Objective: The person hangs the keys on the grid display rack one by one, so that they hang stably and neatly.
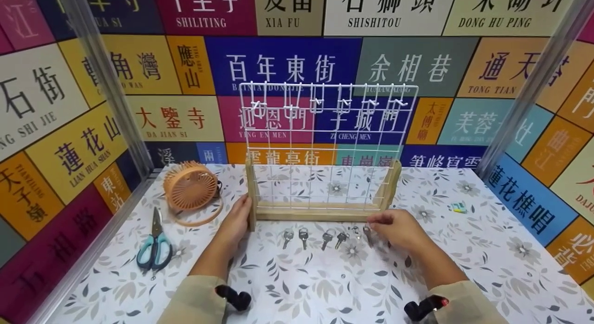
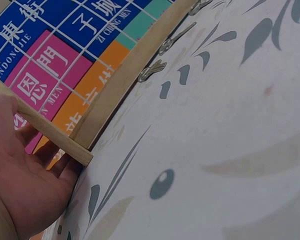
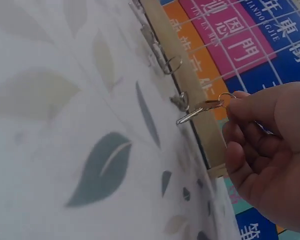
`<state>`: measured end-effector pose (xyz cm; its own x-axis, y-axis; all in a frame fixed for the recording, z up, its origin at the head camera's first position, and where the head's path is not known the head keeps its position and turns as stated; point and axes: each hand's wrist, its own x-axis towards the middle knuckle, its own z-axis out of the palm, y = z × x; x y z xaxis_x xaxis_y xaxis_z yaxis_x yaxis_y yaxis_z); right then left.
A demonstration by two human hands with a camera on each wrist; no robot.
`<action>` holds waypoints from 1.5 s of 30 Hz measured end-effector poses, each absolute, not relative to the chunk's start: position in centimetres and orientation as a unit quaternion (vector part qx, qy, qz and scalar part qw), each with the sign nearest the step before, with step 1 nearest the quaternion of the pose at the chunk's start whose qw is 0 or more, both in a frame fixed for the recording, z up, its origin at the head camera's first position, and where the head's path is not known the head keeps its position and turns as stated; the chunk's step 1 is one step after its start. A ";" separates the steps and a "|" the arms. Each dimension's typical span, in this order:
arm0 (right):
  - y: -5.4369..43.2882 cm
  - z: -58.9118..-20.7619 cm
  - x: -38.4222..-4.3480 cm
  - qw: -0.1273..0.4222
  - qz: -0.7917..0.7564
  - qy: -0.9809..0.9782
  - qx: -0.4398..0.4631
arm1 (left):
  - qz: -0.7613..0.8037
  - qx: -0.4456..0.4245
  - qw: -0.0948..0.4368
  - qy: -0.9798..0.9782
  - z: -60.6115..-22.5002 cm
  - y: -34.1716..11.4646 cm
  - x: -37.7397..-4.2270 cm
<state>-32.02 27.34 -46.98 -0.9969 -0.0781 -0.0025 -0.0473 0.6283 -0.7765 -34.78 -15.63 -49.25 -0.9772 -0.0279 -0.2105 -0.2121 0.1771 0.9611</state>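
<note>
A white wire grid rack (image 1: 325, 147) stands upright in a wooden frame (image 1: 320, 216), with several white hooks (image 1: 344, 104) hung along its upper part. My left hand (image 1: 240, 216) grips the frame's left upright (image 2: 50, 127), thumb on one side and fingers behind it. By the frame's right end, my right hand (image 1: 394, 225) pinches the small ring of a key (image 3: 192, 115) between thumb and forefinger. The key hangs from the ring, close over the tabletop. Several more keys (image 1: 303, 238) with rings lie in a row in front of the frame's base bar.
At the left are an orange fan (image 1: 191, 188) and scissors (image 1: 155, 245) with teal and black handles. A small green and white packet (image 1: 458, 207) lies at the right. The tabletop (image 1: 320, 287) has a leaf-patterned cover. Behind it rises a wall of colourful sign panels (image 1: 283, 59).
</note>
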 end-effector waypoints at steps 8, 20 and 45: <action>24.0 -43.1 -30.1 -0.011 -0.522 0.851 -0.053 | 0.635 -0.076 0.070 0.766 -49.2 -15.6 -34.7; 15.4 -37.7 -29.8 -0.005 -0.661 0.738 -0.135 | 0.650 -0.080 0.089 0.750 -49.3 -15.6 -34.7; 2.8 -27.4 -32.6 0.027 -0.865 0.478 -0.149 | 0.648 -0.067 0.057 0.757 -49.3 -15.5 -34.6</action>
<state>-32.63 2.81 -27.40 -0.9541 -0.1897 0.2316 -0.0951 -0.5415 -0.8353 -34.61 -15.47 -49.29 -0.9847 -0.0272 -0.1723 -0.1744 0.1522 0.9728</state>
